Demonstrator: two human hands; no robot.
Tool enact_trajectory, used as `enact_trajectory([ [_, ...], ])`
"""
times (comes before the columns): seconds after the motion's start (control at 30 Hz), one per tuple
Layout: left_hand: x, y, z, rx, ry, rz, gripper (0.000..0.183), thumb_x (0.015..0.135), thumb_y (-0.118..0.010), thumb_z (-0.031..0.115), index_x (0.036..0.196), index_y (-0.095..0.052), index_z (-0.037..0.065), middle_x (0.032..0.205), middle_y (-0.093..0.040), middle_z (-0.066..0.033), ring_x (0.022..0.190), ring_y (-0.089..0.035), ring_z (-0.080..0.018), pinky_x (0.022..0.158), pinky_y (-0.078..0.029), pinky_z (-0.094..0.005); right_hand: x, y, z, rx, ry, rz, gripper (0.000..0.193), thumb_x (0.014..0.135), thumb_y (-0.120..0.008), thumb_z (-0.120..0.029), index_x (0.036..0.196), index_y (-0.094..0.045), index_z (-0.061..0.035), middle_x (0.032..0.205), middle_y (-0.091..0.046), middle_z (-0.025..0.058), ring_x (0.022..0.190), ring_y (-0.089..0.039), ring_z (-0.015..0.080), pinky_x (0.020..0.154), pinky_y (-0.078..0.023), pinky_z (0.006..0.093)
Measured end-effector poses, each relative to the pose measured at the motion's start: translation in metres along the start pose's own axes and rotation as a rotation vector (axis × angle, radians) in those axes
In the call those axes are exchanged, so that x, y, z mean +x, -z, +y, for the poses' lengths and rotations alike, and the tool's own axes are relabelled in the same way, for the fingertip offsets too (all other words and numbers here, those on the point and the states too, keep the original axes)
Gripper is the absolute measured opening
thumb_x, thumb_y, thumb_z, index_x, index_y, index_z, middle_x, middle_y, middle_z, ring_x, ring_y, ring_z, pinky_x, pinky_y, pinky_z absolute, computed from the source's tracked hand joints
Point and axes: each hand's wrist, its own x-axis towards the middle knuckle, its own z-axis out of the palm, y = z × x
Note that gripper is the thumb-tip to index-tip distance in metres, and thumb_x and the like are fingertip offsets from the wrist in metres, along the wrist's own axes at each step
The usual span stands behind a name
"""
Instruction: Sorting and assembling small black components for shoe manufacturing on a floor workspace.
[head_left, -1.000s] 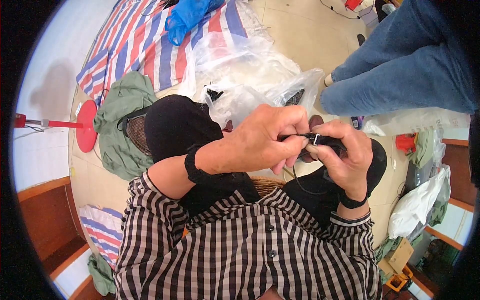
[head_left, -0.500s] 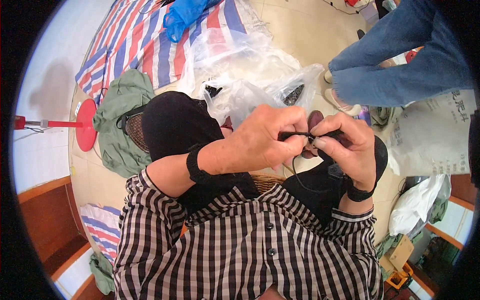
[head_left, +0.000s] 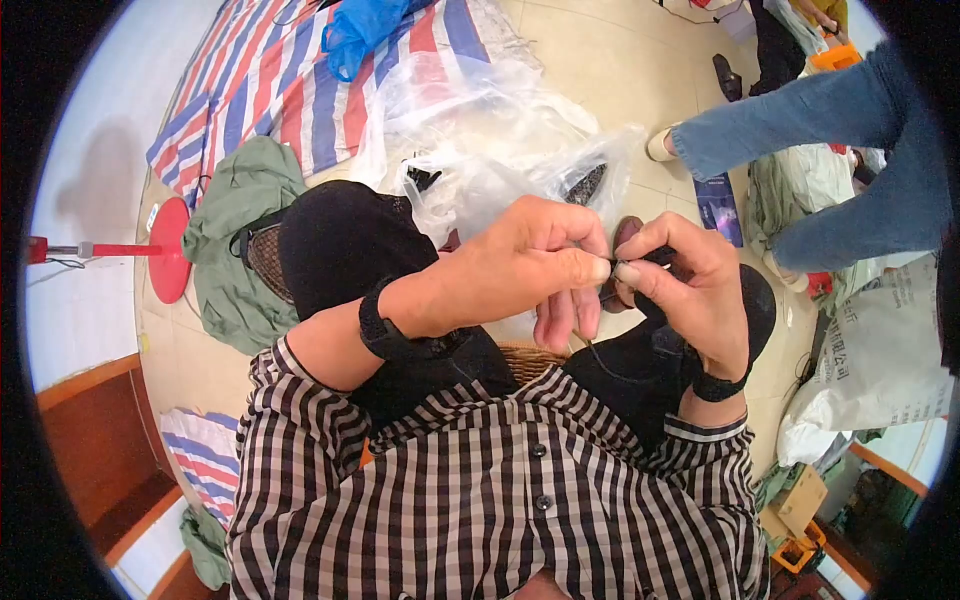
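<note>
small black strap-like piece (head_left: 615, 266) is hanging midair: left hand (head_left: 515, 265) is clamping one side, thumb to forefinger, right hand (head_left: 697, 292) is pinching the other, and a thin dark cord (head_left: 594, 349) is curving below.

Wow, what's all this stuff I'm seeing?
small dark piece: 1, black, centre
thin cord: 1, dark, below it
wicker basket: 1, brown, between the legs
maroon shoe: at least 1, maroon, floor near centre
clear plastic: count unclear, whitish, floor ahead
striped sheeting: 2 areas, red-white-blue, left
blue plastic: 1, blue, upper sheeting
green bundle: 1, green, left
stand: 1, red, far left
slipper: 1, black, upper right
flat box: 1, purple-blue, right
printed sack: 1, grey-white, right
other people: at least 2, blue and dark trousers, upper right
shirt: 1, black-and-white check, bottom
wristbands: 2, black, wrists
left fingers: 1 set, bare, beside that piece
right fingers: 1 set, bare, pinching that piece
</note>
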Motion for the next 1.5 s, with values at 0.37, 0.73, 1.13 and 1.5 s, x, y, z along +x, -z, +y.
enact_trajectory([
  [0.37, 0.011, 0.002, -0.011, 0.224, -0.095, 0.169, 0.011, 0.086, -0.049, 0.01, 0.081, -0.051, 0.0, 0.059, -0.06, -0.0083, 0.042, -0.053, -0.0097, 0.037, -0.041, -0.0205, 0.012, -0.009, 0.011, -0.086, -0.043, 0.065, 0.013, 0.074, -0.063, -0.001, 0.085, -0.055, -0.0005, 0.069, -0.06, 0.0072, 0.06, -0.057, 0.0105, 0.054, -0.044, 0.0231],
  [0.73, 0.023, 0.017, -0.01, 0.021, -0.279, 0.442, 0.011, 0.086, -0.05, 0.011, 0.081, -0.053, 0.002, 0.06, -0.059, -0.0103, 0.041, -0.051, -0.011, 0.04, -0.041, -0.0215, 0.013, 0.002, 0.017, -0.135, 0.188, 0.586, 0.032, 0.071, -0.061, 0.001, 0.103, -0.054, 0.0003, 0.098, -0.057, 0.0091, 0.085, -0.056, 0.0177, 0.077, -0.045, 0.0281],
  [1.13, 0.024, 0.014, -0.011, 0.168, -0.189, 0.395, 0.016, 0.085, -0.051, 0.016, 0.079, -0.054, 0.001, 0.058, -0.058, -0.0081, 0.043, -0.051, -0.0111, 0.041, -0.04, -0.0211, 0.032, -0.028, 0.036, -0.368, 0.468, 0.344, 0.018, 0.073, -0.061, 0.004, 0.091, -0.057, 0.001, 0.086, -0.058, 0.0128, 0.076, -0.059, 0.0232, 0.067, -0.047, 0.0288],
  [1.5, 0.027, 0.02, -0.009, 0.165, -0.274, 0.279, 0.012, 0.084, -0.057, 0.013, 0.086, -0.053, 0.002, 0.075, -0.059, -0.0035, 0.061, -0.056, -0.0089, 0.056, -0.045, -0.0213, 0.03, -0.025, 0.041, 0.365, 0.036, 0.286, 0.015, 0.086, -0.056, -0.011, 0.076, -0.06, 0.0002, 0.071, -0.06, 0.0039, 0.066, -0.056, 0.0086, 0.063, -0.046, 0.0221],
])
